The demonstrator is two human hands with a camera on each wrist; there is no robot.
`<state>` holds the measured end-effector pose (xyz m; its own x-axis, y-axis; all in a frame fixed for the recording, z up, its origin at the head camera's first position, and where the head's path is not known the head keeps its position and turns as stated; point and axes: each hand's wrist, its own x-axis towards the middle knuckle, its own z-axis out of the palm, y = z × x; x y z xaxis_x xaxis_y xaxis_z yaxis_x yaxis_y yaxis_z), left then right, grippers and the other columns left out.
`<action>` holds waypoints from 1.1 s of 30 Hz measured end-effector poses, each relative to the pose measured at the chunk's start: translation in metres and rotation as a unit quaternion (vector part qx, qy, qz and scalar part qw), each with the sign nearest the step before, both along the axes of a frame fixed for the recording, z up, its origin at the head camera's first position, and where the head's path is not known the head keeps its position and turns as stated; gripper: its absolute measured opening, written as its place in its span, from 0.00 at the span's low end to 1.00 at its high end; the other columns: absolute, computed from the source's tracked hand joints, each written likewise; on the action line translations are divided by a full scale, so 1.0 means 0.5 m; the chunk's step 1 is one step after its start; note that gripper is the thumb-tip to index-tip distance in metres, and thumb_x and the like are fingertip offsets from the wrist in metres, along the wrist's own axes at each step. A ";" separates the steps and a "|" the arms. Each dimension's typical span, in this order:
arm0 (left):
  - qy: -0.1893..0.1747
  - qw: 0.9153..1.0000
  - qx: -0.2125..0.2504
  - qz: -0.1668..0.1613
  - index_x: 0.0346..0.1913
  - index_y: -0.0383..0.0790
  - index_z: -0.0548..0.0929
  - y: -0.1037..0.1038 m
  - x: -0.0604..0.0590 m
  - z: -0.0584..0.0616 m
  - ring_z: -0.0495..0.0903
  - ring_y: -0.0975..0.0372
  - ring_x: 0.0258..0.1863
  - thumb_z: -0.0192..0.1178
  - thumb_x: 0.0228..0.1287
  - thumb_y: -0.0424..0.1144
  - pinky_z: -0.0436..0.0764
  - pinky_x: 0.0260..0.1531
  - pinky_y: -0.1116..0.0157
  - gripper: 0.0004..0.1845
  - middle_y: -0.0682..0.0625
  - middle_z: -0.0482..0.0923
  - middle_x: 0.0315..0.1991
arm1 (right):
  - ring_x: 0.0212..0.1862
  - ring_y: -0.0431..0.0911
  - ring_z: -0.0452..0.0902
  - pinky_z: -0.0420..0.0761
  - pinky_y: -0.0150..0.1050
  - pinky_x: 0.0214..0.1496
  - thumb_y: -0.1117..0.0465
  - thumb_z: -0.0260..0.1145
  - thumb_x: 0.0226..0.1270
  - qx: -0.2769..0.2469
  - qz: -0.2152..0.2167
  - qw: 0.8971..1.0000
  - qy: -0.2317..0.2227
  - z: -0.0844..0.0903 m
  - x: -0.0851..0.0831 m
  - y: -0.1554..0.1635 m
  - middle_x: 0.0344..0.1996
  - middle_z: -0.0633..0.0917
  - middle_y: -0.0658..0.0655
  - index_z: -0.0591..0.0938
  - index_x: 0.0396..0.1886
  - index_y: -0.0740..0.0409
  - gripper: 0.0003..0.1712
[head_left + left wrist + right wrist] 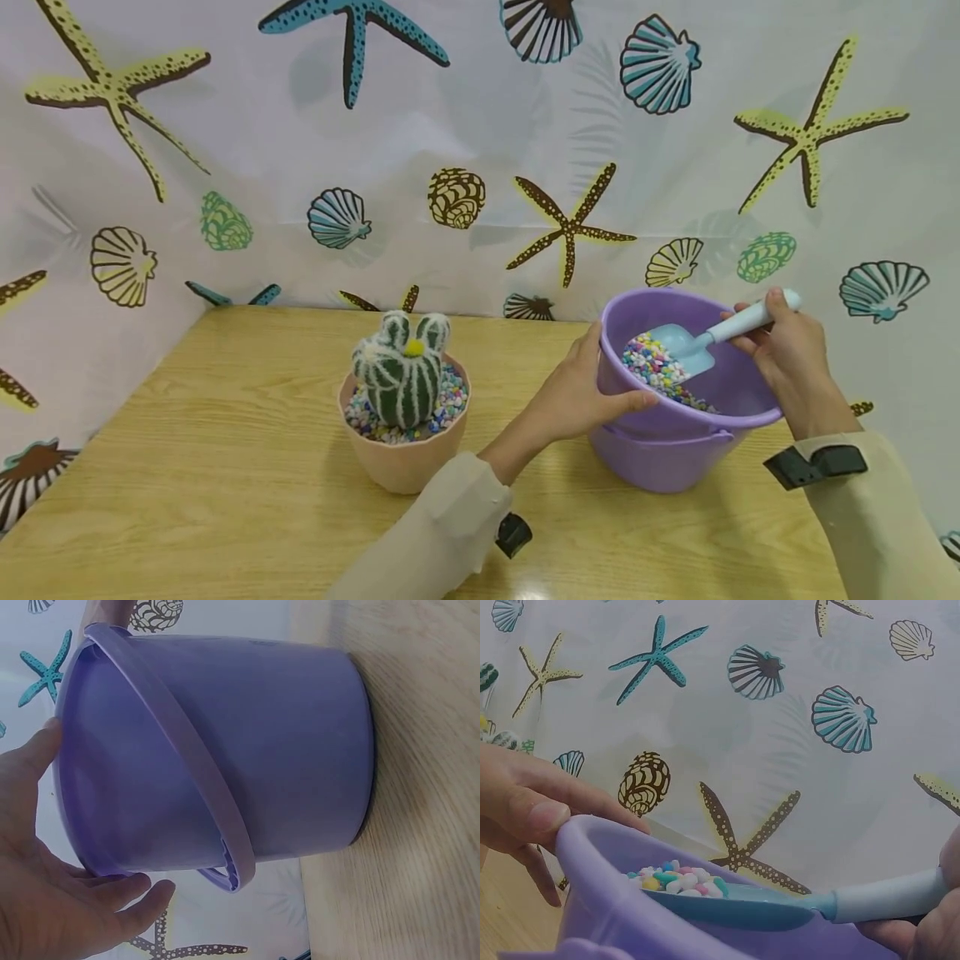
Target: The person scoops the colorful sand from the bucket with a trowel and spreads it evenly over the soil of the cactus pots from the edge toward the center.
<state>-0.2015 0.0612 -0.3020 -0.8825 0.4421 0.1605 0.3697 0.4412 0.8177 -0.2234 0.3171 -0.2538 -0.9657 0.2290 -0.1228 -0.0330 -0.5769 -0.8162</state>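
Note:
My left hand grips the rim of a purple bucket on its left side. In the left wrist view, the thumb and fingers sit at the rim of the bucket, whose handle hangs down its side. My right hand holds a light blue trowel by its pale handle. The trowel's blade is inside the bucket's mouth, among multicoloured pebbles. In the right wrist view, a heap of pebbles lies on the blade, near the bucket's rim.
Left of the bucket stands a peach pot with a knitted-looking green cactus and coloured pebbles round it. Both stand on a wooden table. Behind hangs a white cloth printed with starfish and shells.

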 end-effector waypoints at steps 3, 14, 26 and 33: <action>0.009 1.000 0.000 -0.004 0.77 0.52 0.39 -0.005 -0.001 0.001 0.60 0.50 0.71 0.66 0.52 0.61 0.65 0.65 0.47 0.58 0.46 0.51 0.75 | 0.32 0.50 0.83 0.85 0.44 0.30 0.54 0.52 0.71 -0.020 0.009 1.000 -0.001 0.004 -0.001 0.003 0.37 0.73 0.60 0.61 0.60 0.51 0.21; 0.044 0.999 0.000 -0.011 0.76 0.42 0.47 -0.022 0.005 0.011 0.61 0.49 0.70 0.62 0.60 0.57 0.65 0.65 0.48 0.49 0.41 0.54 0.72 | 0.36 0.54 0.82 0.77 0.49 0.55 0.54 0.54 0.70 -0.070 0.006 0.997 -0.006 0.013 0.000 0.005 0.44 0.70 0.60 0.57 0.71 0.39 0.31; 0.082 0.996 0.013 -0.022 0.73 0.41 0.57 -0.041 0.006 0.005 0.64 0.51 0.68 0.57 0.65 0.48 0.67 0.65 0.51 0.37 0.42 0.58 0.71 | 0.66 0.53 0.66 0.57 0.45 0.70 0.55 0.52 0.72 -0.138 -0.020 0.990 0.014 0.013 0.023 0.006 0.48 0.69 0.59 0.55 0.71 0.33 0.31; 0.071 0.997 0.005 -0.014 0.71 0.38 0.60 -0.065 0.017 0.003 0.62 0.51 0.69 0.56 0.66 0.47 0.66 0.66 0.52 0.34 0.42 0.58 0.71 | 0.71 0.53 0.57 0.54 0.47 0.70 0.55 0.52 0.72 -0.182 -0.047 0.982 0.027 0.011 0.038 -0.013 0.51 0.69 0.59 0.59 0.70 0.34 0.29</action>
